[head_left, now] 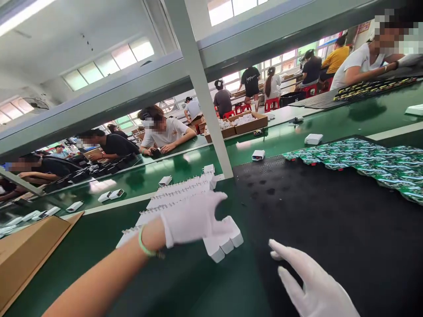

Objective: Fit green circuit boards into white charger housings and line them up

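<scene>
The gloved left hand (193,220) lies with its fingers spread over a row of white plastic adapters (221,240), gripping none. The gloved right hand (313,286) hangs open and empty above a black mat (330,229).

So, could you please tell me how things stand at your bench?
Left hand open over white plug adapters; right hand open above black mat; green circuit boards beyond.

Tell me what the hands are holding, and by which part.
Right hand: nothing, open. Left hand: spread over the end of a row of white plastic units; whether it grips them cannot be told.
</scene>
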Demonstrator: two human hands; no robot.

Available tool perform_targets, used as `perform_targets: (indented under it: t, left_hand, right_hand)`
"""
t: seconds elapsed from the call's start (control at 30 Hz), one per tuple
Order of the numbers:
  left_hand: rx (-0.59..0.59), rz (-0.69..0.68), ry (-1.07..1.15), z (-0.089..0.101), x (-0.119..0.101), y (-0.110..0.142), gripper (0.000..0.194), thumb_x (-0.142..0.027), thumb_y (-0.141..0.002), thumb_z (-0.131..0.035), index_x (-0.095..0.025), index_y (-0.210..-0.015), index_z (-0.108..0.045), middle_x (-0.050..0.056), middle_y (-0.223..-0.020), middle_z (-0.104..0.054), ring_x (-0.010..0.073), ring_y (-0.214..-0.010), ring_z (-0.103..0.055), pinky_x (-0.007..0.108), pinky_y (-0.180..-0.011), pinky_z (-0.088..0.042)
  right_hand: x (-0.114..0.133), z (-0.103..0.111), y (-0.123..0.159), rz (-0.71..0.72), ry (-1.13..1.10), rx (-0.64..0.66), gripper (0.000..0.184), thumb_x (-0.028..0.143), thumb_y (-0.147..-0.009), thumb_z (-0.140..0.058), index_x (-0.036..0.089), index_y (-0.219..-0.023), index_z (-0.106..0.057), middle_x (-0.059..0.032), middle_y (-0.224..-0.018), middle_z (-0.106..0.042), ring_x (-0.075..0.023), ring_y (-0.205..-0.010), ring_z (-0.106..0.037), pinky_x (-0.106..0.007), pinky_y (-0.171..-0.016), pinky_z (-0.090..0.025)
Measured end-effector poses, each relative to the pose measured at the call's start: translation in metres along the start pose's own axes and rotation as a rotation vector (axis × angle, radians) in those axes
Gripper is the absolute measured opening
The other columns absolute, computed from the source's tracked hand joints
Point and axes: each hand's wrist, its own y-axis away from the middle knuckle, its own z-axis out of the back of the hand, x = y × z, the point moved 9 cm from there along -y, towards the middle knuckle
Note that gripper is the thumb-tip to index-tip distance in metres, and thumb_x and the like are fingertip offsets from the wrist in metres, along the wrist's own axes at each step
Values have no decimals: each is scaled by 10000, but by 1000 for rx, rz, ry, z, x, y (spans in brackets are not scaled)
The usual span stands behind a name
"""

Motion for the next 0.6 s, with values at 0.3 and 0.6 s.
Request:
perform_targets:
  t: [0.3,0.6]
  left_hand:
    - [-400,30,175,-72,0,35,556,-354,-846,-546,-150,-1351,-434,138,-1238,-592,295,-1137,-577,420,-974,-460]
    - [-540,246,568,-102,69,65,579,-607,-748,-529,-210,-1160,-439,89,-1060,-619,294,-937,-650,427,-828,-530]
  right_hand:
    - [15,5,-4,-115,-50,62,367,300,-867,-434,211,-1140,-663,-51,-1080,-716,-210,-980,-680,-366,-920,-547]
    - [-47,92,-14,-159,407,-138,344,229,-910,-437,137,-1183,-626,-115,-1202,-648,-226,-1132,-587,-373,-1036,-432]
